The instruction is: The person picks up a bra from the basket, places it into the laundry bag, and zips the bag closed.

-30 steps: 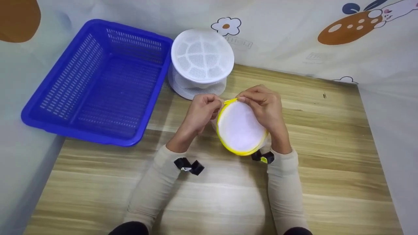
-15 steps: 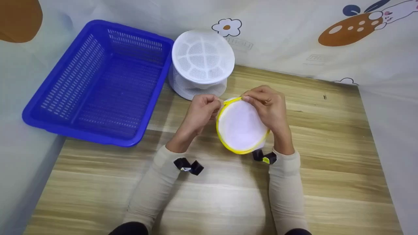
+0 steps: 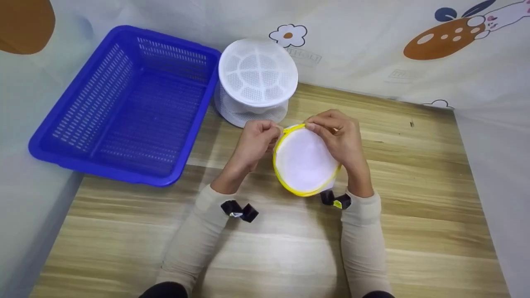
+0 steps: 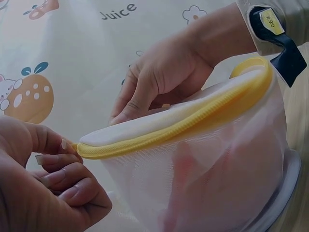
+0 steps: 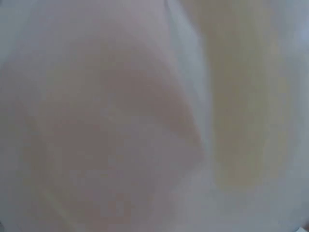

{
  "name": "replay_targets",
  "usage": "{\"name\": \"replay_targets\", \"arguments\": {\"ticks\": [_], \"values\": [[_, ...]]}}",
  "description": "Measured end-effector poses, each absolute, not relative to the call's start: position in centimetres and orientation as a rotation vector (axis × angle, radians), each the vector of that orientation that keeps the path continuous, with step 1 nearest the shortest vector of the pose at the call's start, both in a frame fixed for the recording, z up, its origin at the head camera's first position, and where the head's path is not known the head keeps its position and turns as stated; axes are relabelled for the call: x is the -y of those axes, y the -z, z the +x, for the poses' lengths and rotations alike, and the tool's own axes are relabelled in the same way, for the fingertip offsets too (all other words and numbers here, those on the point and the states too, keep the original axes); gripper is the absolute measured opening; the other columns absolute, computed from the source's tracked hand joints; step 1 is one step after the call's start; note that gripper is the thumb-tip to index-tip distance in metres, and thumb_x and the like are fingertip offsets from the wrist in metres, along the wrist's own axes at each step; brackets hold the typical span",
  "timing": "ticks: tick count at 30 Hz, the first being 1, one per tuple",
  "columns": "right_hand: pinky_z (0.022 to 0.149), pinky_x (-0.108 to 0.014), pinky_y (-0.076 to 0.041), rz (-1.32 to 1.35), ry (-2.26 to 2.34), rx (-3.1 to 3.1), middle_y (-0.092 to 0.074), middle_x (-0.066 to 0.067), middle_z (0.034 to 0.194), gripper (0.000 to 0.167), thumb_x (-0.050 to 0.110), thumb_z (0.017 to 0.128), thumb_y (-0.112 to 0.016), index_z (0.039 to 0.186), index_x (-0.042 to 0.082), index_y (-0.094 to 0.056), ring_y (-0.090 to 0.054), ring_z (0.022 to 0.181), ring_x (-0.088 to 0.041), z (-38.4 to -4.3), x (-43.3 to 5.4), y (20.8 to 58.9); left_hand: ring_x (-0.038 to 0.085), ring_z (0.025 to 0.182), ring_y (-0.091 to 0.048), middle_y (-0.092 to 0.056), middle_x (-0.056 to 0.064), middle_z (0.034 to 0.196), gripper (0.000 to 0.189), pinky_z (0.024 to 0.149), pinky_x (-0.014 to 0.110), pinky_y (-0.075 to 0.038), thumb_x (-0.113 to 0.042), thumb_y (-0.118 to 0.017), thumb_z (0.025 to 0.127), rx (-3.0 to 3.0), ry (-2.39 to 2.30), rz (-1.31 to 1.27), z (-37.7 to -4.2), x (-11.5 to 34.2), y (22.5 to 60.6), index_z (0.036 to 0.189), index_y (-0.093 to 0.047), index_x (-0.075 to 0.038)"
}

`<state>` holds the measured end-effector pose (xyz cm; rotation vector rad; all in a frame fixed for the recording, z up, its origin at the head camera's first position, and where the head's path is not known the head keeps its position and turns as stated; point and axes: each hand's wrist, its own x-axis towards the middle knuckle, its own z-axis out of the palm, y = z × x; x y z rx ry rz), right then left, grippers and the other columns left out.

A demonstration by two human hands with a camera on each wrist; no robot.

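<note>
A round white mesh laundry bag [image 3: 306, 161] with a yellow zip [image 3: 278, 176] round its top stands tilted toward me in the head view. My left hand [image 3: 256, 142] pinches the zip's end at the upper left rim. A little to the right, my right hand [image 3: 340, 134] pinches the yellow zip between thumb and finger; its fingertips partly hide what they hold. In the left wrist view, something pinkish shows dimly through the mesh wall [image 4: 231, 154]. The right wrist view is blurred, filled by pale fabric and a yellow band [image 5: 241, 106].
A blue perforated plastic basket [image 3: 178, 165] stands at the left on the wooden table [image 3: 422, 198]. Touching or close to its right side is another white mesh bag [image 3: 257, 74], drum-shaped with a stiff round top. A patterned cloth [image 3: 356, 62] hangs behind.
My right hand has shifted slightly to the right along the zip, away from the left hand. The left hand stays in place, and the bag has barely moved.
</note>
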<state>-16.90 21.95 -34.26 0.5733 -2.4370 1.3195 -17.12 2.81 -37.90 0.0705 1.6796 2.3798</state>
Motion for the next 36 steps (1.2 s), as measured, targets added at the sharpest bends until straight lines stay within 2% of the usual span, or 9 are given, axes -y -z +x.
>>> {"name": "replay_targets", "arguments": {"ticks": [7,10,14,21,29,36], "values": [[0.077,-0.024,-0.047,0.660,-1.306,2.438,-0.068,-0.004,0.089,0.010,0.004,0.081,-0.073,0.090,0.007,-0.077,-0.060,0.089,-0.017,-17.6,-22.4,35.8,0.009,0.048,-0.029,-0.035,-0.002,0.053,0.022,0.041,0.018,-0.022,0.005,-0.052,0.084,-1.715,-2.379,0.084,-17.1,-2.8,37.9,0.063,-0.055,-0.001],[0.076,-0.025,-0.046,0.738,-1.256,2.435,-0.067,0.002,0.090,0.011,0.011,0.081,-0.075,0.091,0.014,-0.078,-0.058,0.090,-0.015,-17.9,-22.4,36.6,0.008,0.048,-0.029,-0.036,-0.002,0.054,0.022,0.043,0.019,-0.022,0.004,-0.052,0.084,-1.726,-2.361,0.107,-17.0,-2.9,37.9,0.063,-0.054,-0.002],[0.074,-0.025,-0.044,0.804,-1.214,2.428,-0.067,0.005,0.091,0.012,0.014,0.081,-0.075,0.093,0.017,-0.079,-0.057,0.089,-0.014,-17.9,-22.1,36.9,0.007,0.049,-0.030,-0.037,-0.002,0.055,0.022,0.044,0.019,-0.023,0.004,-0.052,0.085,-1.736,-2.344,0.112,-17.0,-2.9,37.9,0.064,-0.054,-0.003],[0.071,-0.025,-0.045,0.815,-1.230,2.424,-0.067,0.006,0.086,0.014,0.013,0.082,-0.073,0.095,0.017,-0.078,-0.057,0.085,-0.014,-18.0,-21.9,37.0,0.008,0.049,-0.031,-0.039,0.001,0.056,0.022,0.043,0.018,-0.024,0.004,-0.052,0.085,-1.732,-2.355,0.113,-17.0,-2.9,37.9,0.064,-0.053,-0.002],[0.071,-0.025,-0.046,0.793,-1.180,2.393,-0.067,0.006,0.084,0.008,0.014,0.082,-0.074,0.088,0.014,-0.078,-0.059,0.085,-0.014,-18.1,-22.0,37.0,0.010,0.049,-0.031,-0.038,0.001,0.055,0.022,0.043,0.018,-0.024,0.005,-0.052,0.085,-1.735,-2.351,0.130,-17.1,-2.9,37.8,0.064,-0.054,-0.001],[0.070,-0.022,-0.046,0.764,-1.190,2.366,-0.067,-0.006,0.081,0.006,0.003,0.080,-0.073,0.084,0.006,-0.077,-0.060,0.081,-0.021,-17.5,-21.4,36.1,0.008,0.048,-0.029,-0.037,-0.001,0.055,0.021,0.042,0.018,-0.022,0.006,-0.051,0.084,-1.689,-2.358,0.115,-17.0,-3.0,37.9,0.064,-0.054,-0.002]]}}
